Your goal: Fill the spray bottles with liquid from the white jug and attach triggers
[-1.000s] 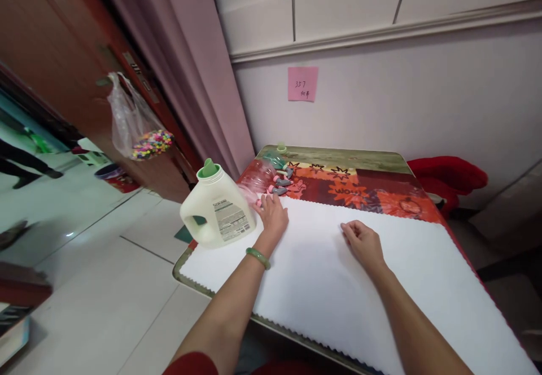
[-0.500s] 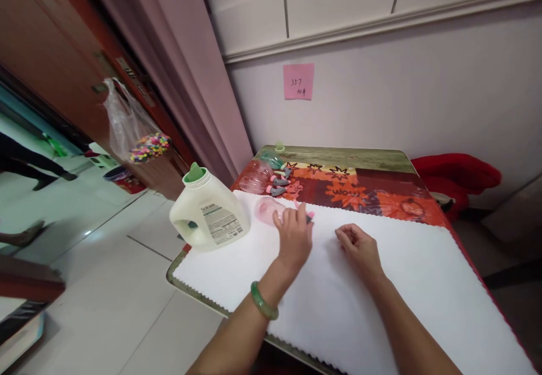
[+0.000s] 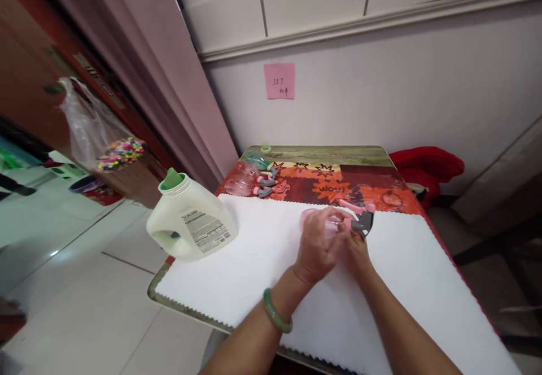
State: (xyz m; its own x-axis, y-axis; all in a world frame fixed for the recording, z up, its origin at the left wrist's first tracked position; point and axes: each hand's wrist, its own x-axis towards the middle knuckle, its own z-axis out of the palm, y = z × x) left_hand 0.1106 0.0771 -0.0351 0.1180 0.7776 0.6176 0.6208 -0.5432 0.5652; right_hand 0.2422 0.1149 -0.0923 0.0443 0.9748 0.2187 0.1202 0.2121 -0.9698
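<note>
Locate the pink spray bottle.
In the head view, the pink spray bottle is right of centre, over the white sheet, its body in the left hand and its neck at the right hand.

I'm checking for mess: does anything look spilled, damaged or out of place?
No spill or damage shows. Slightly odd: the jug stands uncapped, its green spout exposed, and the spray bottles beyond it lie on their sides rather than upright.

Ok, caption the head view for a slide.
Left hand and right hand on a pink spray bottle over a white sheet, pale jug at left.
</note>
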